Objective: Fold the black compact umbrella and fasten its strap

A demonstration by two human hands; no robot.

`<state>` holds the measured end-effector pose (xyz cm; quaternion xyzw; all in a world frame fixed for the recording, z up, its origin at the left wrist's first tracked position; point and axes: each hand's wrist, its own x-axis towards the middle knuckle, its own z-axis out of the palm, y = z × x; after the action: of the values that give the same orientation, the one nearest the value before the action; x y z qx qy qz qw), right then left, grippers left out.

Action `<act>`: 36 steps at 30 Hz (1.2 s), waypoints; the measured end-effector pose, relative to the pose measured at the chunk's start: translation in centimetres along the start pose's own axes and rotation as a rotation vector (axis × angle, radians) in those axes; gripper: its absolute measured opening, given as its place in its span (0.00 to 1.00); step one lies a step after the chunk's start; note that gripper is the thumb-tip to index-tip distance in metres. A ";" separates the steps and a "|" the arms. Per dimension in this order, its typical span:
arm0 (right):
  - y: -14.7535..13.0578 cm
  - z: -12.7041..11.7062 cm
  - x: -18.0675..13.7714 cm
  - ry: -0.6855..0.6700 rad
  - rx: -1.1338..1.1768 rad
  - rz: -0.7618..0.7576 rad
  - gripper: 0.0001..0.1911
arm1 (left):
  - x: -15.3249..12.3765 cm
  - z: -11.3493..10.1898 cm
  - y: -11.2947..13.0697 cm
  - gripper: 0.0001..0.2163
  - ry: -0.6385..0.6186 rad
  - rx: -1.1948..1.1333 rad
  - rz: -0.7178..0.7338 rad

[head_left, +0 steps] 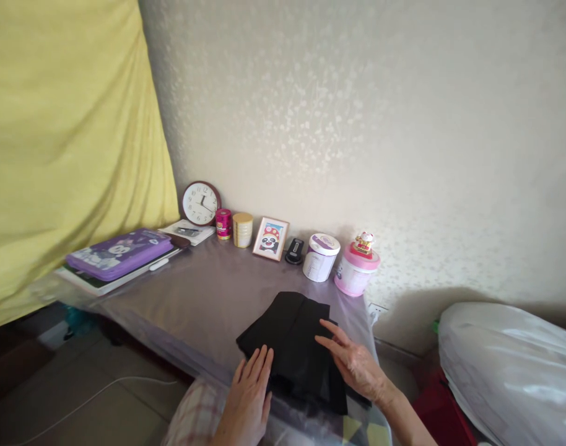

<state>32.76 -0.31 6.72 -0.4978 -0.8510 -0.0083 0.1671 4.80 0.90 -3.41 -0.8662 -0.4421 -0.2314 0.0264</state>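
Observation:
A folded piece of black cloth (295, 344) lies flat near the front right edge of the table; its exact kind does not show. My left hand (252, 384) rests with outstretched fingers at its lower left edge, fingertips touching the fabric. On the right side of the cloth, my right hand (352, 362) has its fingers apart over the surface, and nothing shows between them. Part of the cloth's lower right edge passes beneath my right hand and wrist.
Along the wall stand a clock (201, 203), a picture frame (270, 238), a white tub (321, 257) and a pink tub (356, 272) topped by a figurine. A purple case (120, 253) lies left on the plastic-covered table (185, 303). A large pale bag (515, 371) sits right.

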 end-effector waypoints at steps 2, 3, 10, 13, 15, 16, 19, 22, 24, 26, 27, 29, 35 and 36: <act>-0.6 0.0 0.3 0.005 -0.005 -0.033 0.20 | 0.0 0.0 0.0 0.37 -0.005 -0.003 -0.002; -0.8 -0.1 0.6 0.017 0.002 -0.042 0.18 | -0.1 0.0 0.0 0.37 -0.009 -0.003 -0.004; -1.4 -0.9 5.0 0.188 0.172 -0.029 0.12 | 0.2 -0.5 0.2 0.32 -0.103 -0.016 -0.039; -1.9 0.0 7.9 0.267 0.211 -0.040 0.11 | 0.5 -0.6 0.2 0.32 -0.129 -0.018 -0.053; -2.3 1.3 9.9 0.305 0.230 -0.064 0.11 | 0.5 -0.5 0.1 0.31 -0.111 -0.014 -0.044; -2.5 2.1 10.8 0.322 0.234 -0.074 0.11 | 0.5 -0.3 0.0 0.31 -0.094 -0.011 -0.035; -3.1 4.6 12.9 0.332 0.201 -0.057 0.12 | 0.4 0.3 -0.4 0.29 -0.041 -0.003 0.003; -3.6 6.7 14.0 0.290 0.131 -0.017 0.12 | 0.2 0.6 -0.6 0.27 -0.005 0.004 0.037; -3.9 7.8 14.3 0.249 0.089 0.005 0.11 | 0.1 0.7 -0.7 0.26 0.012 0.004 0.050; -4.1 8.6 14.4 0.210 0.047 0.025 0.11 | 0.1 0.9 -0.7 0.26 0.027 0.001 0.057; -4.1 8.9 14.4 0.192 0.027 0.033 0.11 | 0.1 1.0 -0.7 0.26 0.036 0.001 0.057; -4.2 9.3 14.4 0.159 -0.009 0.046 0.11 | 0.0 1.4 -0.7 0.27 0.062 0.001 0.052; -4.2 9.3 14.5 0.094 -0.094 0.037 0.11 | -0.6 0.4 -0.2 0.36 0.130 -0.066 -0.059; -4.2 9.3 14.5 0.095 -0.100 0.033 0.11 | -0.6 -0.2 -0.1 0.36 0.131 -0.057 -0.085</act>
<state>20.08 11.52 2.83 -0.5187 -0.8322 -0.0719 0.1824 4.40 0.46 -3.50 -0.8300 -0.4691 -0.3010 0.0207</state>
